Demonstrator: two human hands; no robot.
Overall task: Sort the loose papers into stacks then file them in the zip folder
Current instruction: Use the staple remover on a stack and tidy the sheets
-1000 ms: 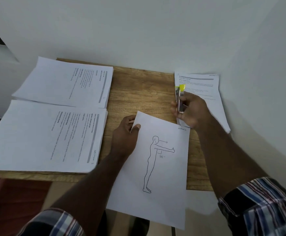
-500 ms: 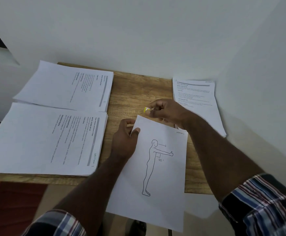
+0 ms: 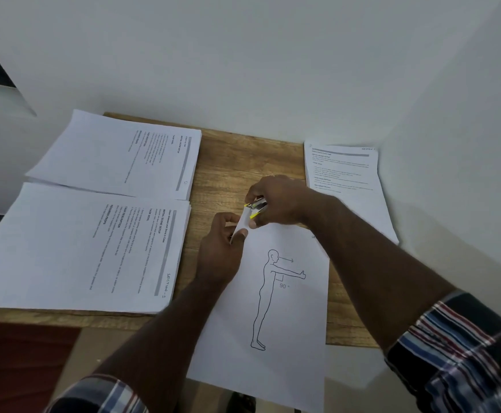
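A sheet with a drawn standing figure (image 3: 276,338) lies over the front edge of the wooden table (image 3: 237,162). My left hand (image 3: 222,251) pinches its top left corner, lifting it slightly. My right hand (image 3: 279,201) grips a small metal and yellow stapler (image 3: 256,205) whose jaws sit on that same corner. Three stacks of printed papers lie on the table: one at the back left (image 3: 118,156), one at the front left (image 3: 79,251), one at the right against the wall (image 3: 347,186). No zip folder is in view.
White walls close in behind and to the right of the table. The left stacks overhang the table's left edge. Bare wood shows between the stacks. A reddish floor (image 3: 19,362) lies below the front left edge.
My right hand carried the stapler from the right stack leftward to the figure sheet's top left corner. My left hand stayed on that corner and raised it a little.
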